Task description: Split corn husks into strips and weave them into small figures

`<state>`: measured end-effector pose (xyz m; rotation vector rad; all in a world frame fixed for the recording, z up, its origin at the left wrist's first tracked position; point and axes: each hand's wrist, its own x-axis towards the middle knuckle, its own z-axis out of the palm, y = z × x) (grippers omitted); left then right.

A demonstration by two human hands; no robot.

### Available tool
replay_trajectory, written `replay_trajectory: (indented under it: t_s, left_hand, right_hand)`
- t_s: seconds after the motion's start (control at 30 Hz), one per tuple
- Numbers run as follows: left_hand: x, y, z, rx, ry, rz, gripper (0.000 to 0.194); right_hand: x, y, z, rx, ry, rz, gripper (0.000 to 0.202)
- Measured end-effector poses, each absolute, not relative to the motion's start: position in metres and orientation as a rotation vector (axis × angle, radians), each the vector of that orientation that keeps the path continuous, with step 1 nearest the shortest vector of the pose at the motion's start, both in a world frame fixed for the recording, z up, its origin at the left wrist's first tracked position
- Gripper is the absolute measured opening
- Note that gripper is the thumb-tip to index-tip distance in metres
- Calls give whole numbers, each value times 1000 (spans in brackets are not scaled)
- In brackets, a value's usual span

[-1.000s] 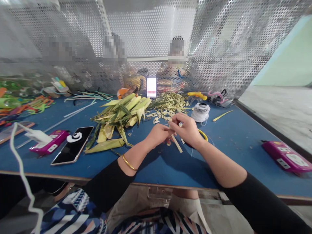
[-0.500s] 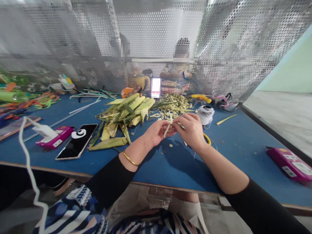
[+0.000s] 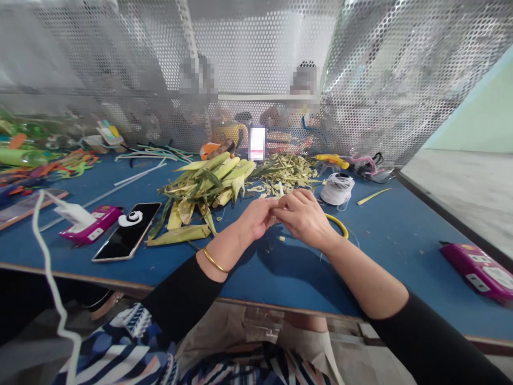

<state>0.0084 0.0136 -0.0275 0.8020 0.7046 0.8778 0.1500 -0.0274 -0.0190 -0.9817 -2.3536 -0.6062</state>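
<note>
My left hand (image 3: 258,219) and my right hand (image 3: 303,218) meet above the blue table, fingers pinched together. Between them they hold a pale strip of corn husk (image 3: 281,189); only its upper tip shows, and the fingers hide the rest. Left of my hands lies a heap of green-yellow corn husks (image 3: 218,179). Small cut husk scraps (image 3: 286,170) are piled just beyond my fingers. A spool of white thread (image 3: 337,190) stands right of my right hand. Part of a yellow ring (image 3: 340,225) sticks out beside my right wrist.
At left are a black-screened phone (image 3: 128,235) and a magenta box (image 3: 94,224) with a white cable. Another magenta box (image 3: 481,270) lies far right. A lit screen (image 3: 257,143) stands before the perforated metal panel (image 3: 256,59). A yellow tool (image 3: 332,161) lies behind the spool.
My right hand has turned and closed in over the left fingers, covering most of the husk strip, which showed lower down before. The things on the table have stayed put.
</note>
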Motion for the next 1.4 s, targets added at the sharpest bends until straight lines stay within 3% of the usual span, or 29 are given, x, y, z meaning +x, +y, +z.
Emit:
replay_trajectory:
  t_s: [0.2, 0.33, 0.53, 0.93, 1.07, 1.23, 1.4]
  left_hand:
    - [9, 5, -23, 875, 728, 881, 17]
    - [7, 4, -19, 917, 800, 875, 8]
    - [8, 5, -19, 1038, 833, 817, 18]
    - [8, 3, -20, 1080, 956, 895, 7]
    - [8, 5, -21, 1022, 985, 900, 7]
    - [5, 10, -17, 877, 994, 1011, 7]
    - [5, 11, -17, 853, 1001, 1077, 11]
  right_hand:
    - [149, -27, -25, -1061, -2213, -428, 21]
    - [149, -24, -27, -1232, -1779, 19, 11]
    - [150, -18, -28, -1348, -1389, 654, 24]
    - [149, -14, -36, -1337, -1195, 989, 19]
    - [150, -14, -36, -1433, -1274, 906, 21]
    - [153, -22, -22, -1500, -1688, 487, 10]
    - [157, -28, -13, -1288, -2183, -93, 25]
